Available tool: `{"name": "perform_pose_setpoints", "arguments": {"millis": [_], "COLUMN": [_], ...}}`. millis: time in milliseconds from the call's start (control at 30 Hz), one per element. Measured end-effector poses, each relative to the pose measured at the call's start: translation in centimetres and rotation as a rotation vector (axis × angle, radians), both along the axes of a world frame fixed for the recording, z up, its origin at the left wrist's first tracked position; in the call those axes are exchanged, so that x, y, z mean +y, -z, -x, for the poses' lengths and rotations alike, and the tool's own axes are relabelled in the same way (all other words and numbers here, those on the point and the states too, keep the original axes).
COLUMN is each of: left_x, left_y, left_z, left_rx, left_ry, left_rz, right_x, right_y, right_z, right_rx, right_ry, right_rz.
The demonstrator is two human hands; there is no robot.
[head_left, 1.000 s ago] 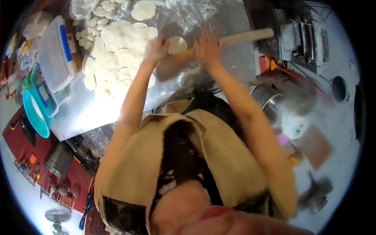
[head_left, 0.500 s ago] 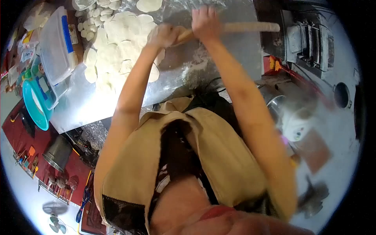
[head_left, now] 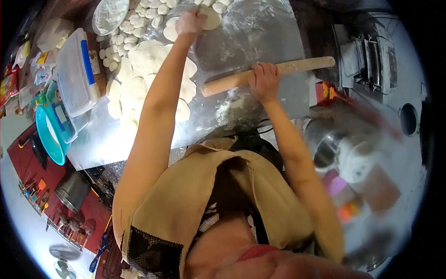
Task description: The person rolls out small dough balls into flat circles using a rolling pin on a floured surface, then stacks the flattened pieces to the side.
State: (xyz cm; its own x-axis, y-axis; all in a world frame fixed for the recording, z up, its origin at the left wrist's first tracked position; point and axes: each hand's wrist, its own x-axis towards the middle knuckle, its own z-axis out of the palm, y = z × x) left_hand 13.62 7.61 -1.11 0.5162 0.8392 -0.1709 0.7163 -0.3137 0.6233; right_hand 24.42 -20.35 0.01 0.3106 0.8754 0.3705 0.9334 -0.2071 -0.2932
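Observation:
My right hand point(head_left: 265, 83) is wrapped round the middle of a long wooden rolling pin point(head_left: 304, 65), which lies slantwise over the floury metal table. At the far side of the table, my left hand point(head_left: 189, 23) has its fingers closed at the edge of a flat dough round point(head_left: 212, 19); its fingertips are slightly blurred. Another dough round point(head_left: 170, 29) lies just left of that hand. Nearer to me, many rolled dough rounds point(head_left: 144, 63) overlap in a broad layer, partly hidden behind my left forearm. Small dough pieces point(head_left: 134, 21) are scattered beyond them.
A bowl of flour point(head_left: 110, 15) stands at the far left of the metal table point(head_left: 283, 42). Along the left edge are a clear lidded plastic box point(head_left: 76, 74) and a turquoise basin point(head_left: 50, 135). A machine point(head_left: 369, 58) stands at the right, with a metal pot point(head_left: 325, 151) below it.
My left hand has let go of the rolling pin and moved to a dough round at the far side. My right hand has shifted nearer to me with the pin. The view has shifted slightly.

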Motion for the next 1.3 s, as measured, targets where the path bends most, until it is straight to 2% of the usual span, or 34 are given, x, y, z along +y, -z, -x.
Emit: {"name": "perform_pose_setpoints", "arguments": {"millis": [67,100,167,200,233,300,367,400,467,500,533,567,600,667,733,767,800,833,867,933,967,1033,1133,1200,1233,1267,1300], "left_x": [-3.8,-7.7,-13.9,-15.0,-14.7,-12.8,-10.5,-10.4,-10.6,-12.3,-12.9,-12.9,-12.7,-10.8,-8.6,-8.0,-8.0,-9.0,-9.9,-11.6,-11.8,-9.5,-6.9,-8.8,-9.8,-9.6,-9.8], "left_y": [0.6,-1.8,-1.2,-2.7,-2.6,-1.9,-2.6,-3.1,-2.2,-0.1,-0.6,-0.7,-1.6,-2.8,-3.1,-3.0,-2.6,-2.8,-2.2,-2.0,-1.6,-2.1,-1.9,-1.3,0.5,0.3,-0.2], "left_z": [0.1,0.1,0.8,0.3,-1.0,-2.9,-2.7,-2.0,0.0,2.1,2.8,2.7,1.6,-1.2,-1.2,-0.4,0.8,2.4,3.4,4.4,3.6,1.5,2.2,5.8,7.5,7.2,6.6], "left_rx": [-0.019,0.137,-0.024,-0.029,0.03,0.146,0.176,0.107,0.041,-0.039,-0.125,-0.042,-0.033,0.198,0.184,0.123,0.066,0.018,0.012,-0.172,-0.051,0.015,0.06,-0.14,-0.231,-0.228,-0.178], "left_ry": [0.104,0.152,0.158,0.142,0.145,0.225,0.299,0.271,0.246,0.154,0.059,0.143,0.144,0.227,0.263,0.221,0.173,0.09,0.083,0.14,0.195,0.206,0.253,-0.072,-0.096,-0.106,-0.016], "left_rz": [0.07,0.074,0.172,0.358,0.277,0.201,0.185,0.216,0.244,0.286,0.317,0.32,0.332,0.215,0.171,0.226,0.296,0.259,0.259,0.392,0.154,0.208,0.254,0.352,0.325,0.327,0.315], "right_x": [-0.6,-0.9,-1.8,-0.7,1.0,5.7,8.8,7.1,2.9,1.5,0.7,0.4,2.1,8.6,10.0,10.6,8.3,5.2,3.8,2.3,4.0,10.2,10.0,3.7,3.2,3.0,2.7], "right_y": [0.2,0.0,-0.6,-0.5,-0.3,1.7,-2.3,-1.9,0.0,-0.1,-0.4,-0.3,-0.4,-0.8,-0.7,-0.8,-0.6,-0.6,-0.7,-1.0,-0.2,0.3,0.8,0.2,-0.1,-0.2,0.0], "right_z": [-0.1,0.0,0.2,-0.3,-0.6,-3.7,-4.0,-3.6,-2.0,-0.9,-0.1,0.4,0.0,-2.0,-2.5,-2.6,-1.6,-0.3,0.4,1.2,0.2,-2.4,-2.4,0.2,0.5,0.8,1.2], "right_rx": [0.068,0.07,-0.025,-0.009,0.007,0.133,0.192,0.191,-0.093,-0.091,-0.109,-0.124,-0.115,0.107,0.036,-0.029,-0.145,-0.261,-0.266,-0.082,-0.077,-0.089,-0.051,-0.304,-0.301,-0.249,-0.194], "right_ry": [0.034,0.038,0.155,0.226,0.299,0.219,0.305,0.312,0.137,0.137,0.172,0.21,0.212,0.267,0.228,0.197,0.208,0.215,0.208,0.198,0.198,0.149,0.089,0.108,0.096,0.117,0.14], "right_rz": [0.064,0.06,0.177,0.259,0.348,0.362,0.333,0.343,0.125,0.128,0.126,0.128,0.14,0.217,0.204,0.193,0.079,-0.031,-0.033,0.155,0.165,0.27,0.352,0.02,0.021,0.08,0.142]}}
